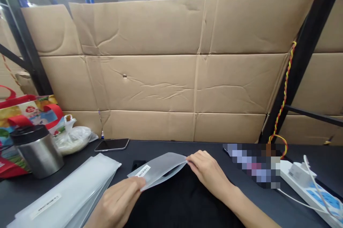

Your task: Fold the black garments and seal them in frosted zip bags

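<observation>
Perhaps the plastic bag could slip or crease, since the left hand pinches only its labelled end and the right hand just a corner.

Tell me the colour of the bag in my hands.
The bag is frosted, translucent white, shown in the head view.

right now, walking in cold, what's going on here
A person holds a frosted pouch in both hands: the left hand grips it near its label, the right hand pinches the opposite end. Its near edge gapes open. A stack of similar pouches lies to the left, with a phone beyond.
</observation>
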Demonstrator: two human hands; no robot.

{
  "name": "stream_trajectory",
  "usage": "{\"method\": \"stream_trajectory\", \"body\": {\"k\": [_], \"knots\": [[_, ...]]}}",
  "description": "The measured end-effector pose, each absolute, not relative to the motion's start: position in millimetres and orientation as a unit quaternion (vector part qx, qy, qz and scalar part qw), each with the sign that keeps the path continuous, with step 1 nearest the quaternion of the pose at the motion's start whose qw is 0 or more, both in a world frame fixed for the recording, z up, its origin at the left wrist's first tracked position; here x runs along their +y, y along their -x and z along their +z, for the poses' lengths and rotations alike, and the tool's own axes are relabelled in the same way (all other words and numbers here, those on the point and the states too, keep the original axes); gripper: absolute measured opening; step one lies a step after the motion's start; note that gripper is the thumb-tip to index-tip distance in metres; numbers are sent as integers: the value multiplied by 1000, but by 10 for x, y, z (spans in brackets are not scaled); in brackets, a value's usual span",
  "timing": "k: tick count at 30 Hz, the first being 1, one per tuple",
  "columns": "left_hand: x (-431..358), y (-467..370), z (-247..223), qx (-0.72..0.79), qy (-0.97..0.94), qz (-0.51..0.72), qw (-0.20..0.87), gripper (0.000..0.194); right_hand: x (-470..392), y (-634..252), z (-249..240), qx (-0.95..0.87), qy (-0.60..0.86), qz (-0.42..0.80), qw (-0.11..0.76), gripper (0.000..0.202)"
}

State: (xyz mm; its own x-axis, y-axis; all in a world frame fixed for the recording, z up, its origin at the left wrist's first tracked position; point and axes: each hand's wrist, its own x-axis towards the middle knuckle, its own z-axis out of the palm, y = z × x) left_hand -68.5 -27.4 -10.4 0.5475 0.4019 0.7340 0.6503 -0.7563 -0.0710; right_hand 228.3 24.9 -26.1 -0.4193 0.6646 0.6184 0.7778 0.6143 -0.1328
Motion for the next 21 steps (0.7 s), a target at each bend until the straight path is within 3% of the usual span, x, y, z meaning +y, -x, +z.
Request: {"method": "stream_trajectory", "body": {"k": [11, 17, 21], "knots": [[-248, 693, -90, -307, 862, -363, 176, 17, 261, -2345, -288, -837, 431, -98, 322, 15], [-223, 685, -105, -303, 861, -371, 171, 14, 149, -2204, -165, -860, 335, -135, 359, 14], [-254, 620, -78, -310, 863, -370, 149, 17, 147, -2026, -233, -875, 319, -199, 307, 20]]}}
